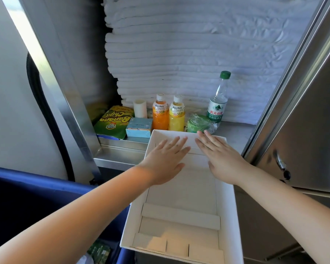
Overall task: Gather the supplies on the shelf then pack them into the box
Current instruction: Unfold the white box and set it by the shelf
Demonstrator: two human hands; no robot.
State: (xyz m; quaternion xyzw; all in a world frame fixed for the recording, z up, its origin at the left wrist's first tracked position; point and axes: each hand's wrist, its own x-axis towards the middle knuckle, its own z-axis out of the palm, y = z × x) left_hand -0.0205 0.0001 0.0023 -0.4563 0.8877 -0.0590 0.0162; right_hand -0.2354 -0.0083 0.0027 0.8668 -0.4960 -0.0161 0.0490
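both hands, left hand [166, 161] and right hand [220, 159], lie spread flat, fingers straight, over the far end of the open white box [181, 202]. just beyond its far edge, along the steel shelf [120, 159], stand the orange bottle [160, 115], yellow bottle [177, 116] and water bottle [217, 103], with the banana chips [112, 121] at the left end.

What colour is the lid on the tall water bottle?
Green; the water bottle's cap shows clearly in the head view.

Box [181, 195]: white, open, empty; I see its far end on the shelf [234, 134].
Orange bottle [160, 116], yellow bottle [177, 118], water bottle [217, 104]: upright behind it.
Chips [112, 121]: flat, left.
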